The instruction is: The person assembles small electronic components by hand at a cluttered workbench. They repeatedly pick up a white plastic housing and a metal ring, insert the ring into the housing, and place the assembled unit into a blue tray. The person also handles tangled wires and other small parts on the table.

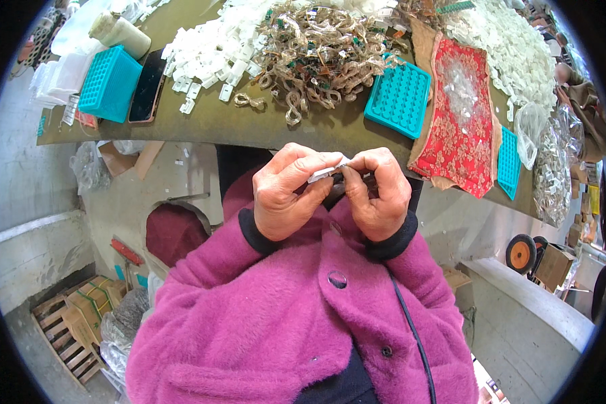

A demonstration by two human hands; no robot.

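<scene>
In front of my chest, by the table's near edge, my two hands meet fingertip to fingertip. My left hand (pixel 286 192) is closed in a pinch on a small flat white plastic piece (pixel 321 174). Thumb and forefinger of my right hand (pixel 382 195) press together at the piece's right end; something tiny there is hidden by the fingers. Beyond the hands, a tangled heap of thin coiled wire bundles (pixel 323 57) with green and brown bits lies on the green tabletop (pixel 202 124). Beside it on the left spreads a pile of white plastic pieces (pixel 212 57).
A teal tray with round hollows (pixel 398 97) lies right of the coils, then a red floral cloth (pixel 451 135) overhanging the edge. At left stand stacked teal trays (pixel 110 84), a phone (pixel 148 87) and a jar (pixel 120 35). Another white pile (pixel 512 57) covers the far right.
</scene>
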